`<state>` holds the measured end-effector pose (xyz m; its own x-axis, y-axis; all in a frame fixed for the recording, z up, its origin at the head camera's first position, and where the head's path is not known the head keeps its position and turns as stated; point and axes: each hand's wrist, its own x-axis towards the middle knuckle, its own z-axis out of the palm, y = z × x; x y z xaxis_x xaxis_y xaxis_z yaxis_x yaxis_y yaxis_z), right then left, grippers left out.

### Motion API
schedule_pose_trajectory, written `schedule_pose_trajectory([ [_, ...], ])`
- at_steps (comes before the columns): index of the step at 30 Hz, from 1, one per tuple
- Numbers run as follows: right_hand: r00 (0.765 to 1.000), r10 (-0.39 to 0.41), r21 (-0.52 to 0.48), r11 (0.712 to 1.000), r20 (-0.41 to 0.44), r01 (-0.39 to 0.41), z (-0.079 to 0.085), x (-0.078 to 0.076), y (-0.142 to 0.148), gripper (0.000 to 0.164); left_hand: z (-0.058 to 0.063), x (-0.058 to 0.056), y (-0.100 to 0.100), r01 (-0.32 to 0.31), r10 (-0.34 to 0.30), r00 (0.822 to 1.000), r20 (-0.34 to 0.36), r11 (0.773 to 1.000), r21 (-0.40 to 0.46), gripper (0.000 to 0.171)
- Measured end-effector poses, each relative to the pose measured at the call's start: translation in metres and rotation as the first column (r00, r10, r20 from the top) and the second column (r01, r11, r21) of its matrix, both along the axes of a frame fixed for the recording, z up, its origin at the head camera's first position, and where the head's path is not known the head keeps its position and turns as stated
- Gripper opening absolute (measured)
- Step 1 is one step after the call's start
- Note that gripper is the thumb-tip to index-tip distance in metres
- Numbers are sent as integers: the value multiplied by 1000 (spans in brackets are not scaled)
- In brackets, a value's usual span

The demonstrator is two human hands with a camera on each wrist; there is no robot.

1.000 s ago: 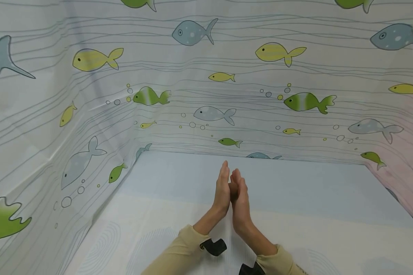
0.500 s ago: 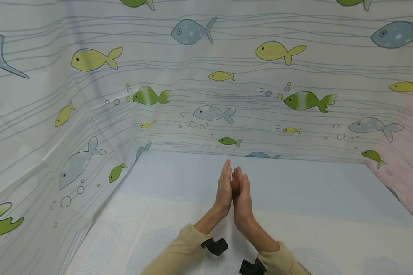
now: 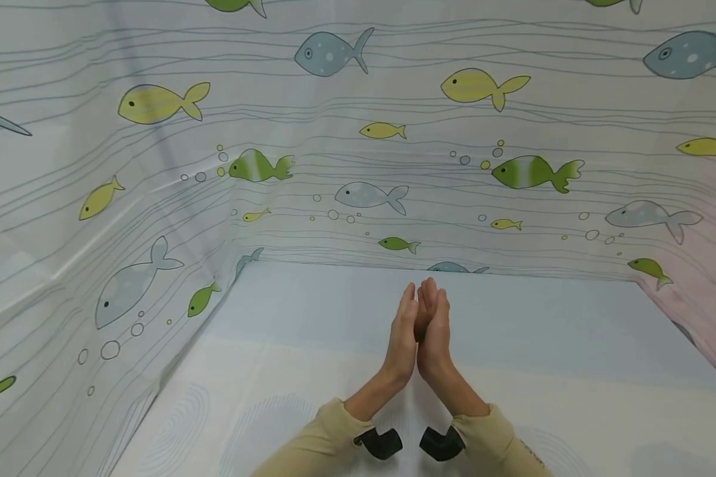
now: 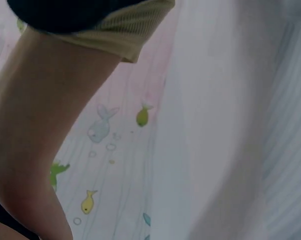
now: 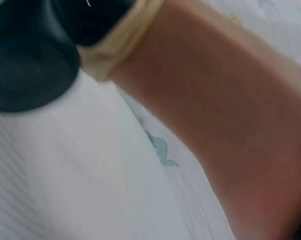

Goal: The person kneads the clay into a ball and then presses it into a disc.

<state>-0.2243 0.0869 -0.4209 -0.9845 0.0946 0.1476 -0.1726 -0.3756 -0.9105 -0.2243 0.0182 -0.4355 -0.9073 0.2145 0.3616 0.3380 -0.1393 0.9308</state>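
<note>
In the head view my left hand point(image 3: 401, 341) and right hand point(image 3: 435, 338) are held up palm to palm over the table. Their fingers point up and away from me, long and nearly straight. The lower palms meet, while a narrow shaded gap shows between the hands higher up. No separate object is visible in either hand; the inner palms are mostly hidden. A bare wrist point(image 4: 45, 110) under a beige cuff fills much of the left wrist view. Another bare wrist point(image 5: 210, 85) crosses the right wrist view, with the fingers out of frame.
The pale blue and white tabletop point(image 3: 310, 305) lies beneath the hands. A fish-printed curtain point(image 3: 310, 146) surrounds it at the back and sides, pinkish on the right. Black camera mounts point(image 3: 383, 444) sit at both beige cuffs, close to each other.
Both hands have shifted right together. The right hand has slid up against the left, which has dropped slightly, so the two wrist mounts are now about level.
</note>
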Motion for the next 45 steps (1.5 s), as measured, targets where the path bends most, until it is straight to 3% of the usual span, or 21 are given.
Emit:
schedule_pose_trajectory([
  [11,999,-34,-27,999,18,35,5,-18,19,69,7,22,3,103,-103,993,-48,995,-9,68],
  [18,1000,-11,-34,999,19,11,6,-14,17,69,9,24,3,100,-100,994,-49,995,-8,67],
  [27,1000,25,26,999,-2,-25,4,1,3,69,10,10,-1,9,-9,1000,-7,1000,3,66],
  [36,994,73,139,988,-79,-62,-2,16,-15,68,15,-13,-10,-103,94,989,111,992,73,67],
  [41,993,100,130,987,-68,-91,-1,25,-22,69,19,-29,-17,-171,164,980,111,983,64,68],
  [45,989,133,113,986,-61,-126,2,29,-23,72,20,-36,-21,-177,171,981,87,982,66,68],
])
